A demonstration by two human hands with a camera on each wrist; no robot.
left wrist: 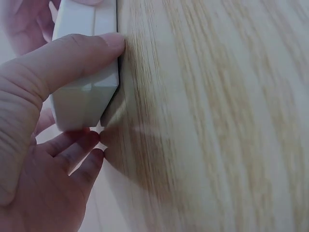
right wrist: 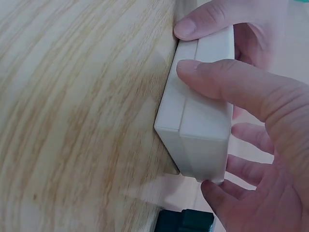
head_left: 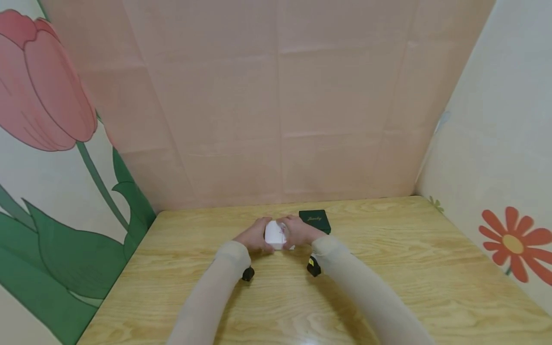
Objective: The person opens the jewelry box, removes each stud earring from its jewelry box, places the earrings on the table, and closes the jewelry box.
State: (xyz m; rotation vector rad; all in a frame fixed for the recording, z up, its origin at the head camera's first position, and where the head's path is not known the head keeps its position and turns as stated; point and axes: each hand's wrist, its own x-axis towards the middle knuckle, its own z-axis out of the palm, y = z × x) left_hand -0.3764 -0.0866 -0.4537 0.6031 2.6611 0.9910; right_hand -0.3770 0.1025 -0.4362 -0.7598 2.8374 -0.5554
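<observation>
A small white box (head_left: 273, 235) with a seam along its side rests on the table between the two hands. My left hand (head_left: 256, 235) grips its left end, the thumb (left wrist: 82, 58) pressed on the near side and the fingers curled round behind. On the other end my right hand (head_left: 300, 231) does the same, its thumb (right wrist: 217, 79) lying across the near face beside the left thumb. In the head view the fingers hide part of the lid, where a little reddish print shows. Just behind the right hand sits a dark green box (head_left: 316, 219) with gold lettering.
The wood-grain table (head_left: 388, 268) reaches back to a pinkish cloth (head_left: 280, 120). Side walls carry a painted tulip (head_left: 47, 86) at left and a red flower (head_left: 513, 244) at right. Both wrists wear small black devices (head_left: 314, 266).
</observation>
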